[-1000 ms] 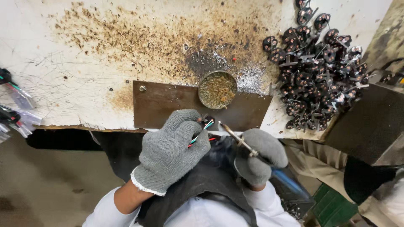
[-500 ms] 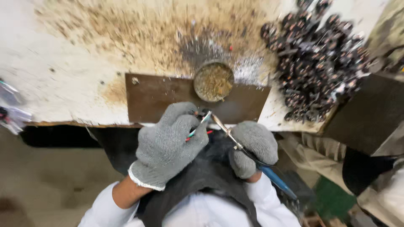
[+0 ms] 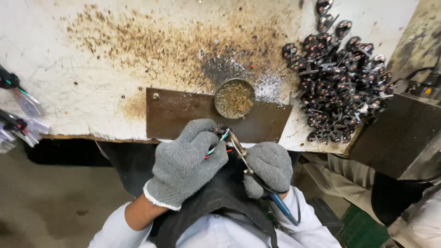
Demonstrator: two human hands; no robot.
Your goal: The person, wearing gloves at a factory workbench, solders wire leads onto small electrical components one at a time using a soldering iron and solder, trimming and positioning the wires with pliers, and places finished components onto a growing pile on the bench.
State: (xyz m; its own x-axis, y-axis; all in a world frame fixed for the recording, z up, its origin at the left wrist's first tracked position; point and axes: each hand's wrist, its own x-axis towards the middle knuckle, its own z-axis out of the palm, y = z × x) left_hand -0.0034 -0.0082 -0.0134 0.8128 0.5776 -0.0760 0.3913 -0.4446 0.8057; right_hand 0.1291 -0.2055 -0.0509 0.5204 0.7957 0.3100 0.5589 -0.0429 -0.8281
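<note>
Fingers (image 3: 209,138) of the gloved left hand (image 3: 186,163) are clenched on a small dark part with red and green wires (image 3: 219,144), held just off the table (image 3: 92,69) edge. At three o'clock, the right hand (image 3: 268,167) grasps a blue-handled soldering iron (image 3: 250,167), whose tip now touches the part; half a second ago it was a little apart, so contact looks just made. At twelve o'clock sits a round tin of brass wool (image 3: 234,98); at two o'clock, a heap of dark finished parts (image 3: 342,82).
</note>
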